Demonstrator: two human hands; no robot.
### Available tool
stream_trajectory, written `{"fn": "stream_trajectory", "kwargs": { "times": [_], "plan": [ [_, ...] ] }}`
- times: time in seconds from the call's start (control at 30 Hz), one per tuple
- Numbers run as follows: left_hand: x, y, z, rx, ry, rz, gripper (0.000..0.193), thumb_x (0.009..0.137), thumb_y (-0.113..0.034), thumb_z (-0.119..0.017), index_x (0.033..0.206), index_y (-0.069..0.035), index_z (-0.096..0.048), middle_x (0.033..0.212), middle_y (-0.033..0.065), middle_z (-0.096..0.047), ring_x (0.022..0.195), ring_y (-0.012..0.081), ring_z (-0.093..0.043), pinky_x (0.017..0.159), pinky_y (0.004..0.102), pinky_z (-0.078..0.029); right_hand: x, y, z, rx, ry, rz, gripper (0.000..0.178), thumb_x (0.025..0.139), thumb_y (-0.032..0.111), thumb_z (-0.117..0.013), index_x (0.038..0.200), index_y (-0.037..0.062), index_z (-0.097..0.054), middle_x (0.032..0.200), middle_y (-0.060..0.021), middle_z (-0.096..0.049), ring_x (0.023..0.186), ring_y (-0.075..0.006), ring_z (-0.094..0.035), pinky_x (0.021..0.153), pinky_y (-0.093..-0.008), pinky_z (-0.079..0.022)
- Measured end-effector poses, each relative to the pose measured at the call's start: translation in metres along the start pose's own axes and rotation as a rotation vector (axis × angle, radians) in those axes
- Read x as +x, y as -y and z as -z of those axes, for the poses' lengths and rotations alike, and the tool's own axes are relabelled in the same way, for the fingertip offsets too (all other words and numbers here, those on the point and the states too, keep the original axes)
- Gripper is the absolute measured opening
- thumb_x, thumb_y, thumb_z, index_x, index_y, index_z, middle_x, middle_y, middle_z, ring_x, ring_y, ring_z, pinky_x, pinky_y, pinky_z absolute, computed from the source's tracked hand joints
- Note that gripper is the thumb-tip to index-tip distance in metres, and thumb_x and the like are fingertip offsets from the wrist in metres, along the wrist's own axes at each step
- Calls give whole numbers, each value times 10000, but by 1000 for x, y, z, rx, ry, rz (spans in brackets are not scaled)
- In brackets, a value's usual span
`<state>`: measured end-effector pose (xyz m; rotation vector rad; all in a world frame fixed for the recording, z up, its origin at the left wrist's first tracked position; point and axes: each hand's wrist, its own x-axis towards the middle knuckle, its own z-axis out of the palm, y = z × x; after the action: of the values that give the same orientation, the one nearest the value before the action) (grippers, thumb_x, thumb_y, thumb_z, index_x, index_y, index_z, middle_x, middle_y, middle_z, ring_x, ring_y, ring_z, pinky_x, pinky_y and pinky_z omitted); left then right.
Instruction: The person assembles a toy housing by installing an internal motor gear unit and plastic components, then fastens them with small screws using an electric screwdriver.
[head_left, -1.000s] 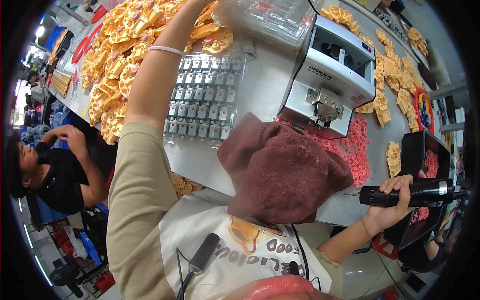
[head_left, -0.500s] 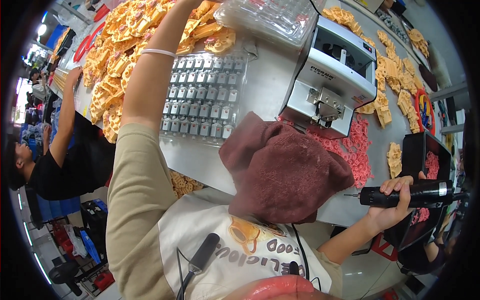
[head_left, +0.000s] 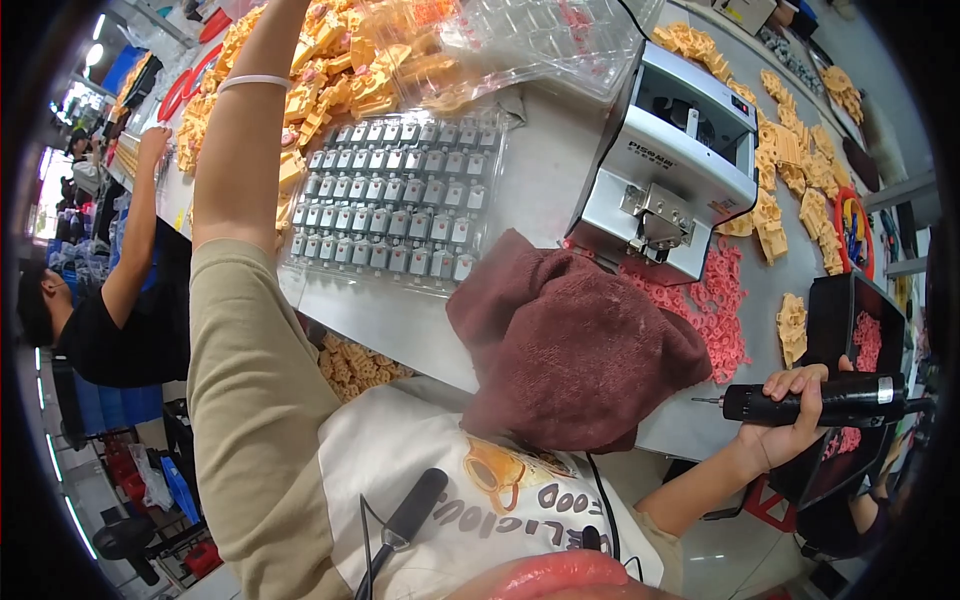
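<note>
My right hand is wrapped round a black electric screwdriver, its thin bit pointing left beside the bench edge. My left forearm, with a pale band on it, stretches to the top edge; the hand itself is out of the picture. Near that arm lies a heap of yellow plastic parts, partly covered by a clear plastic tray. Below it, another clear tray holds rows of small silver box-shaped parts.
A maroon cloth lies at the bench's front edge. Behind it stands a silver-and-black screw feeder, with pink ring-shaped pieces beside it. At right is a black bin. A co-worker is at the left.
My left arm has swung left, and its hand has gone out of view. A clear tray has shifted left over the yellow heap. The right hand with the screwdriver has barely moved.
</note>
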<state>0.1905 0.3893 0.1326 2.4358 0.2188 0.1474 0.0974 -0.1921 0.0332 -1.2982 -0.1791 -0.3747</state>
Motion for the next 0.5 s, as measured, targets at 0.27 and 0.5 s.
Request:
{"fn": "stream_trajectory", "kwargs": {
  "times": [0.27, 0.5],
  "plan": [
    [13, 35, 0, -615, 400, -362, 235, 944, -215, -590, 1141, -88, -593, 881, 63, -704, 554, 115, -614, 496, 250, -511, -3, 2, -2, 17, 18, 17, 515, 881, 65, -518, 1336, -47, -305, 731, -67, -435, 536, -135, -477, 498, -268, -430],
    [30, 34, -62, -414, -296, 117, 311, 943, -303, -599, 1127, -51, -589, 843, 58, -676, 609, 150, -636, 557, 301, -542, -4, 3, 1, 17, 7, 3, 571, 874, 55, -525, 1380, -24, -271, 741, -70, -437, 536, -134, -473, 495, -272, -432]
  ]
}}
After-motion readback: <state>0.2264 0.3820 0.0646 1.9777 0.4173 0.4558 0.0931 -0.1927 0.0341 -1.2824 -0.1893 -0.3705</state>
